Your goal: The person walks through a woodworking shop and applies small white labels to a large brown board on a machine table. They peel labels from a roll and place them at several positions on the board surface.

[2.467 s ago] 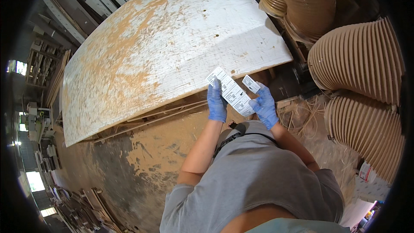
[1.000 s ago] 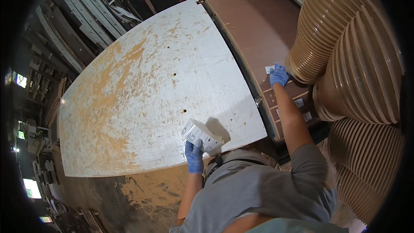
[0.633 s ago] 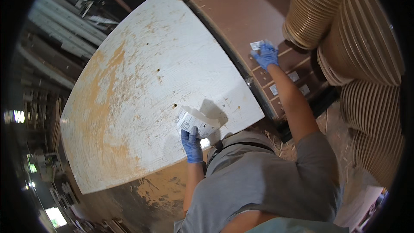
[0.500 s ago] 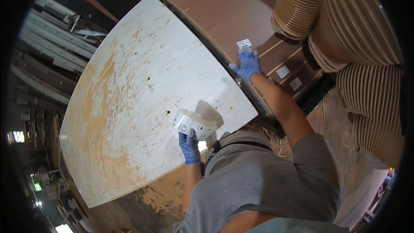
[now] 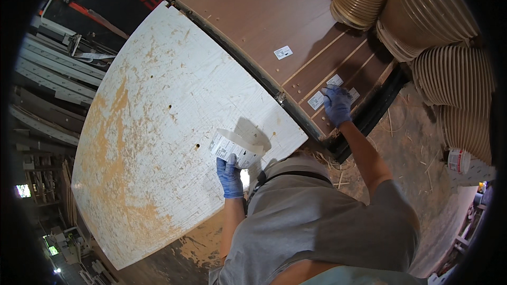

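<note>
My left hand [image 5: 230,178], in a blue glove, pinches a curled strip of white printed labels [image 5: 236,149] above the scuffed white board [image 5: 153,142]. My right hand [image 5: 338,106], also gloved in blue, reaches over narrow brown strips [image 5: 317,74] with its fingers bent downward and apart. Close around its fingertips lie a white label [image 5: 316,101], another label [image 5: 335,79] and a partly covered label [image 5: 354,94]. A further label [image 5: 283,52] rests on the wide brown panel [image 5: 248,18]. Whether the right fingertips touch a label is hard to see.
Large ribbed hoses [image 5: 449,79] hang at the right. A dark edge [image 5: 369,132] borders the brown strips. Small round wooden bits [image 5: 297,85] dot them. A white-and-red tub [image 5: 458,161] stands at the far right; long pale strips [image 5: 58,68] are stacked at the left.
My right hand has left the label on the wide panel and moved nearer and right, over the narrow strips. My left hand still holds the label strip. The view has shifted slightly.
</note>
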`<state>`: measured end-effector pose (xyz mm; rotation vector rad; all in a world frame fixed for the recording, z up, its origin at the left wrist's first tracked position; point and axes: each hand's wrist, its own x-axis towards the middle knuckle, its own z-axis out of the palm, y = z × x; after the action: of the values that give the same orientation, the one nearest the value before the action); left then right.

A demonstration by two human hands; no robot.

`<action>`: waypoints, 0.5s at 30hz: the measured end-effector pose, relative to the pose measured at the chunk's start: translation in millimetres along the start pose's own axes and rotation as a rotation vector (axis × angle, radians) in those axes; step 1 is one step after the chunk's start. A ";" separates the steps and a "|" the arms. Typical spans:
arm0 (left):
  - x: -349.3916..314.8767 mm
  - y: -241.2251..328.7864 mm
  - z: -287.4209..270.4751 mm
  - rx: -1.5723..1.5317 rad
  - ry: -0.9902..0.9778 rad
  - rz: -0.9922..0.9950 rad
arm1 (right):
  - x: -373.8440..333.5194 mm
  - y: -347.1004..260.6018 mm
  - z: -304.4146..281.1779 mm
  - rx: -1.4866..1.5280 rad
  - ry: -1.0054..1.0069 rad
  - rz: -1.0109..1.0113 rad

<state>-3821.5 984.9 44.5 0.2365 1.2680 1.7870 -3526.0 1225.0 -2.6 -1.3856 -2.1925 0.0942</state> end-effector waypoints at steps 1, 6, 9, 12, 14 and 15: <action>0.4 -0.7 -0.3 0.003 -0.001 0.000 | -2.1 -0.5 3.4 -0.031 -0.003 0.005; -2.4 -0.5 -2.3 0.007 0.021 0.018 | -2.4 -7.8 22.9 -0.127 -0.064 0.103; -6.6 3.0 -0.8 0.004 0.060 0.030 | -2.4 -11.1 23.0 -0.147 -0.104 0.120; -5.0 -2.7 -11.1 0.012 0.035 0.032 | -3.6 -5.5 26.7 -0.128 -0.107 0.125; -4.4 -5.9 -15.8 0.013 0.041 0.028 | -2.3 -1.1 26.9 -0.120 -0.065 0.083; -3.7 -7.3 -16.9 0.014 0.042 0.026 | -1.1 0.0 26.9 -0.116 -0.044 0.063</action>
<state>-3825.5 971.5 32.0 0.2249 1.3127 1.8144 -3538.4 1230.0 -26.0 -1.5299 -2.2216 0.0209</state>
